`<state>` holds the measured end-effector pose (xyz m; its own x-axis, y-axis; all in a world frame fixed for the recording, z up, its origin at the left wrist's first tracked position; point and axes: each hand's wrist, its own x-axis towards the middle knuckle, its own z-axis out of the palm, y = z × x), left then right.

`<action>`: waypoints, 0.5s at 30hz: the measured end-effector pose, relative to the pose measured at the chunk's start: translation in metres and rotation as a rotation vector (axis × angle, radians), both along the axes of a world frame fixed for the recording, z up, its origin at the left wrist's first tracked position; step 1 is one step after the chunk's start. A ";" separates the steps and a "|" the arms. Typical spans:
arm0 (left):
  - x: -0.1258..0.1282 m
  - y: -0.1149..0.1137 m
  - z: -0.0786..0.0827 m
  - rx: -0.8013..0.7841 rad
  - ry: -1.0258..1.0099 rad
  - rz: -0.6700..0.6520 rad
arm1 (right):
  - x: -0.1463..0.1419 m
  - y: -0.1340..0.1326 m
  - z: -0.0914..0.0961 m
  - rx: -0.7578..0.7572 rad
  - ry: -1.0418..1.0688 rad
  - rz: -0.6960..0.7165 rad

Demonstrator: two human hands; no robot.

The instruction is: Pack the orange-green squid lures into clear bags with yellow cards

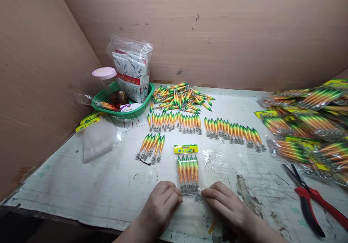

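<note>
A clear packet of orange-green lures (187, 168) with a yellow header card lies flat in front of me. My left hand (161, 206) pinches its lower left corner, fingers curled together. My right hand (227, 204) presses the lower right corner, fingers bent and close together. Just left of the packet lies a small bunch of loose lures (151, 147). Behind it two rows of lures (202, 127) are lined up side by side, with a loose heap of lures (181, 97) further back.
A green basket (141, 106) at the back left holds a pink-lidded jar (104, 74) and a plastic bag of packets (132, 69). Empty header bags (98, 138) lie left. Filled packets (307, 125) pile up on the right. Red-handled pliers (312, 196) lie near right.
</note>
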<state>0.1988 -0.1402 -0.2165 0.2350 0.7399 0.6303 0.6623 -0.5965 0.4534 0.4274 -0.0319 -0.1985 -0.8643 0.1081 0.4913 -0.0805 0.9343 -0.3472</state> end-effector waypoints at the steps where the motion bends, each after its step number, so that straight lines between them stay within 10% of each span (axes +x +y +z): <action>1: 0.004 -0.003 0.001 -0.048 -0.044 0.041 | 0.001 -0.004 -0.002 -0.067 0.000 -0.041; 15: 0.044 0.001 0.004 -0.603 -0.236 0.592 | -0.031 -0.038 -0.019 -0.426 -0.133 -0.862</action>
<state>0.2423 -0.1392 -0.2125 -0.3803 0.9217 0.0761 0.6361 0.2009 0.7450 0.3966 -0.0697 -0.2171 -0.4507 0.8767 0.1682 0.6377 0.4480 -0.6266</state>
